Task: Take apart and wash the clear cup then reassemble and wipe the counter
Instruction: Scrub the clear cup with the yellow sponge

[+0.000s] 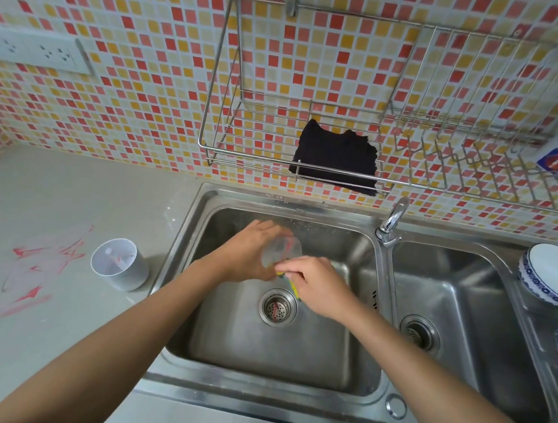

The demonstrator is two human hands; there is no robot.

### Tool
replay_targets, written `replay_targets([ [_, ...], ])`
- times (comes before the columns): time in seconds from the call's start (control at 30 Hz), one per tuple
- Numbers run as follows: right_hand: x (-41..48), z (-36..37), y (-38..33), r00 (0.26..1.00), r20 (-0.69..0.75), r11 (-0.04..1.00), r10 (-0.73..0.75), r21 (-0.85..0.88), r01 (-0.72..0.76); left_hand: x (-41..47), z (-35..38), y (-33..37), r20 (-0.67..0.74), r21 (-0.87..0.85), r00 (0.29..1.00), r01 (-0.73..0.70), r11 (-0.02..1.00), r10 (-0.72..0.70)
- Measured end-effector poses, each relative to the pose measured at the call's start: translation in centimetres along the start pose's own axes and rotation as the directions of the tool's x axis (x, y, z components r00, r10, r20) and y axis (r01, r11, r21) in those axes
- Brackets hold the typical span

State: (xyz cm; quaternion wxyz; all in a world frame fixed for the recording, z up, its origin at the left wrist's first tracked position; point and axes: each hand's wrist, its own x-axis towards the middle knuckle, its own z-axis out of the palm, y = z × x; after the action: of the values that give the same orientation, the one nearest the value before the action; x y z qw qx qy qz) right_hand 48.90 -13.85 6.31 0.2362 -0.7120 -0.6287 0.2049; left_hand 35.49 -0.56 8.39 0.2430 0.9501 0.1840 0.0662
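I've got the clear cup over the sink, left hand wrapped around it, mouth tipped toward 5 o'clock, where my right hand pinches the sponge at its rim.

Both forearms extended forward, left hand cupped, right hand pinching
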Motion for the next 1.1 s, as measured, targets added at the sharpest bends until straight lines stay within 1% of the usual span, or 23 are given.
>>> replay_targets([
  [0.03, 0.1, -0.2, 0.3, 0.999, 0.036, 0.999, -0.014, -0.030, 0.015, -0.2, 0.1, 0.0, 0.011, -0.004, 1.000, 0.010, 1.000, -0.010],
  [0.07, 0.2, -0.6, 0.4, 0.997, 0.060, 0.992, -0.047, -0.115, 0.053, -0.3, 0.1, 0.2, 0.020, -0.004, 1.000, 0.012, 1.000, -0.012],
  [0.1, 0.3, -0.9, 0.6, 0.991, 0.063, 0.956, -0.116, -0.263, 0.129, -0.3, 0.1, 0.4, 0.038, 0.001, 0.999, 0.013, 1.000, -0.013],
  [0.13, 0.4, -1.1, 0.7, 0.978, 0.038, 0.880, -0.204, -0.430, 0.200, -0.1, 0.0, 0.7, 0.046, 0.003, 0.999, 0.008, 1.000, -0.008],
  [0.17, 0.4, -1.0, 0.8, 0.970, 0.015, 0.817, -0.242, -0.536, 0.212, 0.1, -0.1, 1.0, 0.051, 0.009, 0.999, 0.005, 1.000, -0.005],
  [0.23, 0.2, -0.6, 0.1, 0.977, -0.003, 0.793, -0.214, -0.585, 0.172, 0.5, -0.4, 1.5, 0.067, 0.028, 0.998, -0.016, 0.999, 0.015],
  [0.3, -0.1, 0.2, -0.1, 0.988, -0.033, 0.878, -0.152, -0.462, 0.120, 0.6, -0.5, 2.1, 0.094, 0.044, 0.993, -0.069, 0.997, 0.065],
  [0.37, -0.1, 0.1, -0.1, 0.999, 0.034, 0.967, -0.013, -0.254, 0.022, 0.2, -0.3, 2.3, 0.100, 0.031, 0.990, -0.103, 0.994, 0.100],
  [0.4, 0.0, -0.2, 0.1, 0.997, 0.069, 0.983, 0.025, -0.182, -0.012, 0.0, -0.1, 2.2, 0.096, 0.019, 0.990, -0.104, 0.994, 0.102],
  [0.43, 0.0, -0.5, 0.2, 0.996, 0.091, 0.980, 0.018, -0.200, 0.001, -0.2, 0.0, 2.1, 0.091, 0.012, 0.991, -0.096, 0.995, 0.094],
  [0.47, 0.0, -0.8, 0.0, 0.995, 0.097, 0.962, -0.015, -0.271, 0.041, -0.2, 0.1, 2.0, 0.087, 0.012, 0.993, -0.087, 0.996, 0.085],
  [0.53, -0.1, -0.9, 0.0, 0.989, 0.032, 0.862, -0.142, -0.487, 0.140, 0.0, -0.1, 2.0, 0.086, 0.013, 0.994, -0.065, 0.998, 0.064],
  [0.57, -0.3, -0.7, -0.1, 0.985, -0.008, 0.844, -0.174, -0.517, 0.145, 0.2, -0.3, 2.0, 0.085, 0.012, 0.995, -0.058, 0.998, 0.057],
  [0.63, -0.8, 0.0, 0.0, 0.979, -0.086, 0.892, -0.185, -0.432, 0.130, 0.5, -0.8, 2.1, 0.093, 0.021, 0.994, -0.055, 0.998, 0.053],
  [0.67, -0.9, 0.2, 0.3, 0.985, -0.084, 0.940, -0.150, -0.320, 0.116, 0.4, -0.9, 2.1, 0.105, 0.032, 0.993, -0.054, 0.998, 0.051],
  [0.73, -0.9, 0.0, 1.0, 1.000, -0.022, 0.997, -0.016, -0.082, 0.014, 0.0, -1.0, 1.7, 0.120, 0.038, 0.992, -0.039, 0.999, 0.034],
  [0.77, -0.9, -0.2, 1.2, 1.000, 0.009, 0.999, 0.012, -0.035, -0.012, -0.2, -0.9, 1.5, 0.118, 0.037, 0.993, -0.027, 0.999, 0.023],
  [0.83, -0.9, -0.8, 1.3, 0.997, -0.026, 0.989, -0.066, -0.135, 0.062, -0.3, -0.7, 1.2, 0.106, 0.034, 0.994, -0.013, 0.999, 0.009],
  [0.87, -1.0, -0.8, 1.4, 0.988, -0.073, 0.960, -0.133, -0.256, 0.110, -0.2, -0.7, 1.1, 0.097, 0.034, 0.995, -0.009, 0.999, 0.006],
  [0.9, -1.1, -0.6, 1.4, 0.976, -0.115, 0.935, -0.187, -0.326, 0.141, 0.0, -0.6, 1.0, 0.091, 0.035, 0.996, -0.008, 0.999, 0.004],
  [0.93, -1.3, -0.3, 1.4, 0.968, -0.139, 0.931, -0.210, -0.331, 0.155, 0.2, -0.7, 1.0, 0.091, 0.040, 0.996, -0.013, 0.999, 0.010],
  [1.03, -1.7, 0.3, 1.3, 0.991, -0.085, 0.990, -0.106, -0.099, 0.097, 0.1, -0.9, 0.9, 0.119, 0.057, 0.992, -0.036, 0.998, 0.029],
  [1.1, -1.7, -0.2, 1.7, 0.995, -0.048, 0.995, -0.093, -0.043, 0.091, -0.4, -0.8, 0.7, 0.125, 0.033, 0.992, -0.017, 0.999, 0.012],
])
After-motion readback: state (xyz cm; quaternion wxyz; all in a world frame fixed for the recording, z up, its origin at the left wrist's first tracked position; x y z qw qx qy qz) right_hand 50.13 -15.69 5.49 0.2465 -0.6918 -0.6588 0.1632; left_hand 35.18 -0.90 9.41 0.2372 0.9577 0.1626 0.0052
